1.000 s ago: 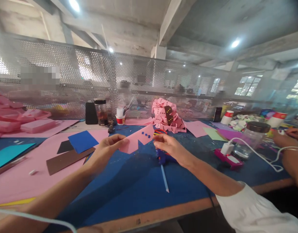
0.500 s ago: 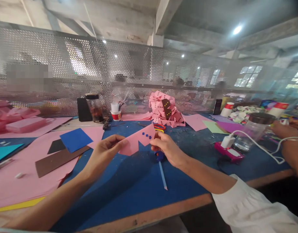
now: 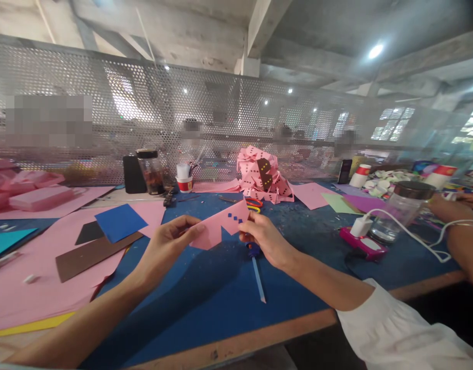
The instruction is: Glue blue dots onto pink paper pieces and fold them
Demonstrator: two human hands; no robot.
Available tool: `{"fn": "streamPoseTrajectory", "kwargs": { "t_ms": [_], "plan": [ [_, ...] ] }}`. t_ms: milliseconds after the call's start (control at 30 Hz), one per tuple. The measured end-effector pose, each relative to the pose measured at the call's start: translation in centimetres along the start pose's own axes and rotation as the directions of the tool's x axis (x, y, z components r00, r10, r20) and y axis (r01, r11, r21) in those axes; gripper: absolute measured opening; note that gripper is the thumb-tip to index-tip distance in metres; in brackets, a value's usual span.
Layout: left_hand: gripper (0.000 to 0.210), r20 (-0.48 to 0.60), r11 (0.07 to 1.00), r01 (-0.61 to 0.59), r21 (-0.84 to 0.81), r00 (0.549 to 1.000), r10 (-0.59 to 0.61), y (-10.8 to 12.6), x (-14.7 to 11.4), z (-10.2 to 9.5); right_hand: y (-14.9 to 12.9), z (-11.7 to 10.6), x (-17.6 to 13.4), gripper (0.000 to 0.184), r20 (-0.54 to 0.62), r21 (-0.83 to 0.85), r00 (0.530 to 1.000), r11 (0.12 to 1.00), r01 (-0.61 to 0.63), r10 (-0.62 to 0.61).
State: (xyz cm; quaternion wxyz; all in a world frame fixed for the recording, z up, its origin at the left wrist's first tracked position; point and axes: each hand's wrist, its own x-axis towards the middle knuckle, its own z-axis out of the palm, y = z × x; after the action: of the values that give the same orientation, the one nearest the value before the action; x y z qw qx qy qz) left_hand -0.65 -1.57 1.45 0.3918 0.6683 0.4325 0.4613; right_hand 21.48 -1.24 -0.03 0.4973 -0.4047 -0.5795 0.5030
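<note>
Between my two hands a pink paper cutout (image 3: pixel 209 234) is held up above the blue tabletop. It has a notch in its lower edge and several small blue squares near its right end. My left hand (image 3: pixel 178 234) pinches the left end between thumb and fingers. At the right end my right hand (image 3: pixel 263 234) grips the paper, its fingers closed. Just below that hand lie a dark blue round object (image 3: pixel 252 250), partly hidden, and a light blue pencil (image 3: pixel 258 280). Scissors with red and yellow handles (image 3: pixel 254 204) rest behind the paper.
Pink sheets (image 3: pixel 36 277), a blue square (image 3: pixel 121 222) and a brown strip (image 3: pixel 92 257) lie left. A dotted pink paper pile (image 3: pixel 255 177) stands at the back. To the right are a pink power strip (image 3: pixel 362 242), a glass jar (image 3: pixel 398 216) and another person's arm (image 3: pixel 460 231).
The pink paper cutout has shifted very slightly right and down with both hands. Both grips stay the same.
</note>
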Motion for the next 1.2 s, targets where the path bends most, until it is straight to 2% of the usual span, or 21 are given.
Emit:
{"fn": "streamPoseTrajectory", "kwargs": {
  "t_ms": [1200],
  "plan": [
    [0.019,0.032,0.998,0.017,-0.066,0.999,-0.015,-0.16,-0.09,0.22,-0.06,0.15,-0.05,0.013,0.017,0.038,1.0,0.999,-0.024,0.023]
  ]
}}
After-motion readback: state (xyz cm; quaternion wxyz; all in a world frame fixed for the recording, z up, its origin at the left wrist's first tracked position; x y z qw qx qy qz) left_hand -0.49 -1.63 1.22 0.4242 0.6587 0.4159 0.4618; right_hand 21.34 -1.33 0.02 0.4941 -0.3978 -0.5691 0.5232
